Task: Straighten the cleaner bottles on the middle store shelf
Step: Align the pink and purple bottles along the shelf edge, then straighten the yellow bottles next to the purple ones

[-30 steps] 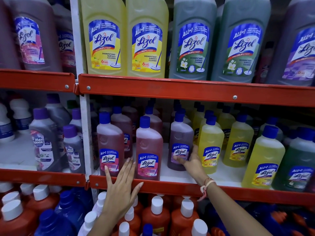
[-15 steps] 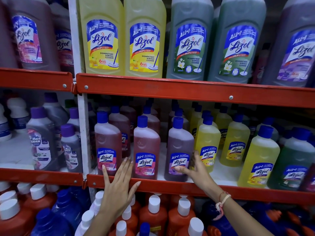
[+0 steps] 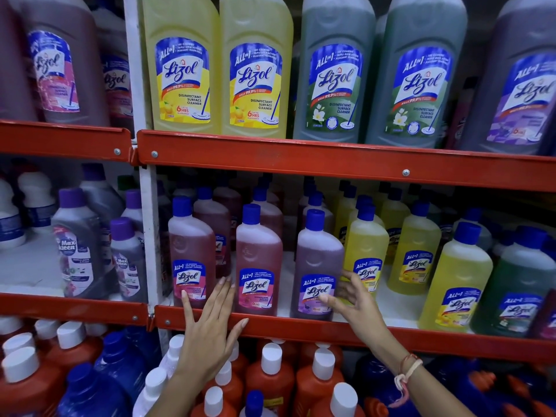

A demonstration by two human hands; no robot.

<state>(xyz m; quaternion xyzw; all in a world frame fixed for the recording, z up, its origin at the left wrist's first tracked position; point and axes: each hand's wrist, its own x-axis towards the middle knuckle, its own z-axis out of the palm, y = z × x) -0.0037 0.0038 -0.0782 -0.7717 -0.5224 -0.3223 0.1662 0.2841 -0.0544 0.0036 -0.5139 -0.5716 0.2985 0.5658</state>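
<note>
— Cleaner bottles crowd the middle shelf; where do I stand?

— Front row. My right hand has its grip spread loosely about the purple bottle, thumb on the label, not closed on it. My left hand lies flat and open over the red rail, fingertips touching the leftmost pink bottle.

— Next move?

— I judge the purple one wants nudging square with its pink neighbours, label forward.

Large yellow bottles and green bottles fill the top shelf. Below the middle level stand orange bottles with white caps beside blue bottles. Grey Max Kleen bottles occupy the left bay.
</note>
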